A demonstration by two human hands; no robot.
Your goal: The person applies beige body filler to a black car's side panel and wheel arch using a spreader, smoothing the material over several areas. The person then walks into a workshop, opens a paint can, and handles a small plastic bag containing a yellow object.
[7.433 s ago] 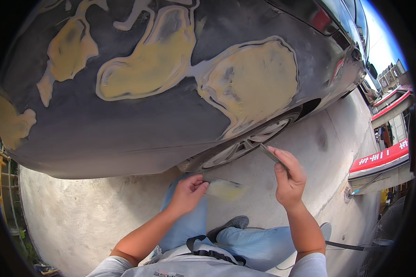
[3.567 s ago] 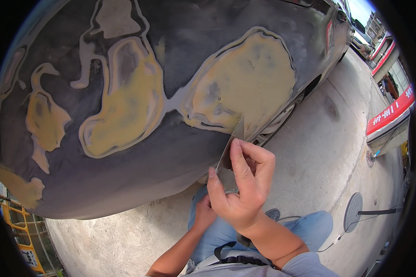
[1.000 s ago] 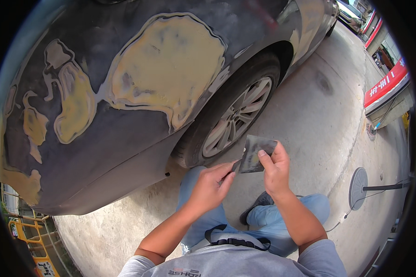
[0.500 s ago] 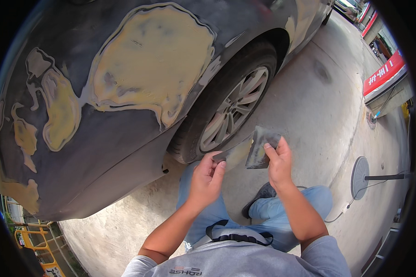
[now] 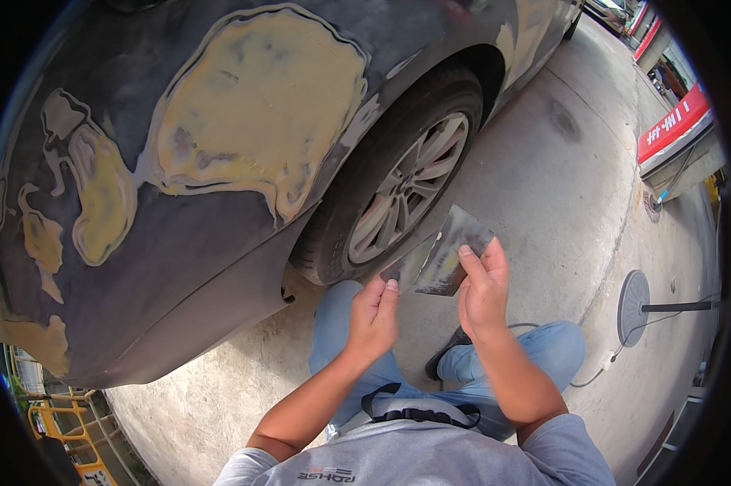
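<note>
In front of the car's wheel [image 5: 410, 182], my two hands hold thin flat spreaders close together. My right hand [image 5: 484, 296] grips a dark rectangular putty spreader [image 5: 448, 261], thumb on top, its face smeared with pale streaks. Between the thumb and fingers of my left hand [image 5: 374, 317] is a second putty spreader [image 5: 412, 261], greyish, partly behind the first one. The spreaders appear to meet or overlap along an edge with a little pale putty on it. To the left, the dark car panel [image 5: 195, 251] carries a large beige putty patch [image 5: 260, 105].
Smaller putty patches [image 5: 106, 194] lie farther left on the panel. On the concrete floor [image 5: 544, 211], a round grey base with a black pole [image 5: 633, 308] and a cable stand at right. A red-topped stand [image 5: 673, 130] is beyond it; yellow railing [image 5: 61, 421] at lower left.
The right-hand spreader has tilted and shifted left over the left-hand one, covering more of it. My hands have come slightly closer together. The view has shifted a little.
</note>
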